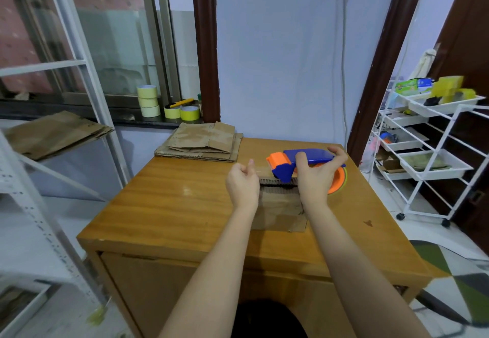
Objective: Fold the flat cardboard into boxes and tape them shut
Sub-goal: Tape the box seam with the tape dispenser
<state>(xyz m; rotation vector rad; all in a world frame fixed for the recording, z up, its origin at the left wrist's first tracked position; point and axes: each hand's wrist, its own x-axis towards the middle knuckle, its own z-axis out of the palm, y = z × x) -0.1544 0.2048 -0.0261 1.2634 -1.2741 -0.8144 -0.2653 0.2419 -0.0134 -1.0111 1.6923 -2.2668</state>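
A small folded cardboard box [280, 210] stands on the wooden table [169, 205], between my two forearms. My right hand [317, 176] grips a blue and orange tape dispenser [299, 160] held at the box's far top edge. A strip of clear tape runs leftward from the dispenser to my left hand [242, 181], which pinches its end between thumb and curled fingers. A stack of flat cardboard [201, 143] lies at the table's far left corner.
Several rolls of yellow tape [148, 100] and a yellow utility knife [181, 103] sit on the windowsill. More flat cardboard [53, 133] rests on a white shelf rack at left. A white wheeled trolley [428, 152] with trays stands at right.
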